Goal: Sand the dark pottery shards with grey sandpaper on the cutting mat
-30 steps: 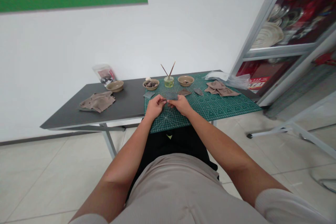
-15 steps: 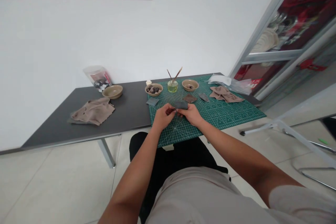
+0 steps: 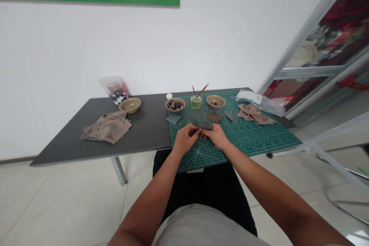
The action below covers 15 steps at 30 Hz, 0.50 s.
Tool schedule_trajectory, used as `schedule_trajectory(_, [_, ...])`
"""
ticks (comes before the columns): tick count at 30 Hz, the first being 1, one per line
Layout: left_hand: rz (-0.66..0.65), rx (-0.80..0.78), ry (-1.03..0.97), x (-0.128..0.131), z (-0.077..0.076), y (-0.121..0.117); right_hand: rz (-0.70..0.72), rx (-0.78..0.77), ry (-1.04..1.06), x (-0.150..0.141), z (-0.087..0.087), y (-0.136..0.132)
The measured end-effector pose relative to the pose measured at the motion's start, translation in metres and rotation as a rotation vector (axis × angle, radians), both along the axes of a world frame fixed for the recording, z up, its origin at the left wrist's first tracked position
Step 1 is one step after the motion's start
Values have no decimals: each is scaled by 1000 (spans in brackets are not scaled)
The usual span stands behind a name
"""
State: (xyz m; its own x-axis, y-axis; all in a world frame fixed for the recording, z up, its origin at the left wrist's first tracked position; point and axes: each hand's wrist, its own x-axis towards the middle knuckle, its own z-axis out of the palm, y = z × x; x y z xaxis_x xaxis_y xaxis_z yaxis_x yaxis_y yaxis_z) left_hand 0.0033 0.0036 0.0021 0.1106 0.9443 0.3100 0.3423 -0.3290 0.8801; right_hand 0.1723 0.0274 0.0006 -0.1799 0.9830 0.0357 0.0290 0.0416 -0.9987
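Note:
Over the green cutting mat [image 3: 245,138], my two hands meet with their fingertips close together. My right hand [image 3: 217,136] is closed on a dark grey piece of sandpaper [image 3: 205,125], which sticks out above its fingers. My left hand [image 3: 184,139] is pinched shut at the fingertips; whatever small thing may lie between them is hidden. Just beyond the hands lie a brown sandpaper piece [image 3: 215,117] and a narrow grey piece [image 3: 230,116]. A grey-green square [image 3: 173,118] rests near the mat's left edge.
Behind stand a bowl of dark lumps [image 3: 175,105], a glass jar with brushes [image 3: 196,102] and another bowl [image 3: 215,102]. A brown cloth [image 3: 255,114] and plastic bag [image 3: 259,101] lie right. Leftward are an empty bowl [image 3: 130,105], a cloth [image 3: 109,127] and a plastic tub [image 3: 114,89].
The camera view has shifted, so the table appears lower and farther right. Both hands keep the same pinched pose, with the grey sandpaper still in my right hand.

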Motion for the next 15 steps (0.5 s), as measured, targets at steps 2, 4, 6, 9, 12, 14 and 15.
schedule_trajectory(2, [20, 4, 21, 1, 0, 0, 1, 15, 27, 0, -1, 1])
schedule_trajectory(4, [27, 3, 18, 3, 1, -1, 0, 34, 42, 1, -2, 1])
schedule_trajectory(6, [48, 16, 41, 4, 2, -2, 8, 55, 48, 2, -3, 0])
schedule_trajectory(9, [78, 22, 96, 6, 3, -5, 27, 85, 44, 3, -4, -1])
schedule_trajectory(12, [73, 35, 127, 5, 2, -4, 43, 76, 61, 2, -4, 0])
schedule_trajectory(14, [67, 42, 128, 4, -1, -1, 51, 80, 73, 2, -5, 1])
schedule_trajectory(15, [66, 39, 113, 3, -2, 0, 60, 89, 71, 1, -5, 2])
